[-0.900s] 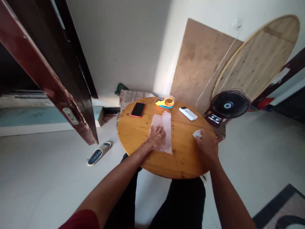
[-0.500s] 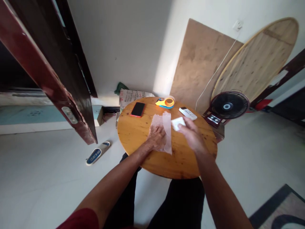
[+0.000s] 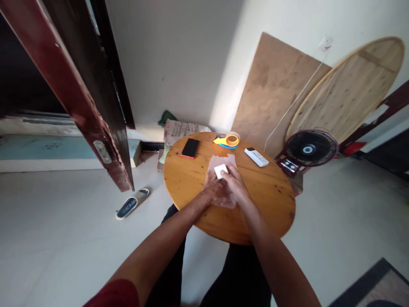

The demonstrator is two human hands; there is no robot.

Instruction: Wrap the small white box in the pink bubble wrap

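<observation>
A sheet of clear bubble wrap (image 3: 227, 160) lies on the round wooden table (image 3: 182, 179). My right hand (image 3: 235, 181) is closed on a small white box (image 3: 220, 171), holding it over the middle of the sheet. Beneath and to the left, my left hand (image 3: 214, 189) rests on the bubble wrap with its fingers stretched forward. The box partly covers those fingers, and I cannot tell whether they touch it.
Along the table's far side are a phone with a red edge (image 3: 190, 148), an orange and yellow tape dispenser (image 3: 220, 141) and a white remote control (image 3: 256, 157). Beyond the table's right edge stands a dark fan (image 3: 309, 149). A slipper (image 3: 132, 204) lies on the floor at left.
My right hand has brought the white box left, from beside the bubble wrap to above it. The wrap's raised right edge now lies flatter. My view has shifted slightly.
</observation>
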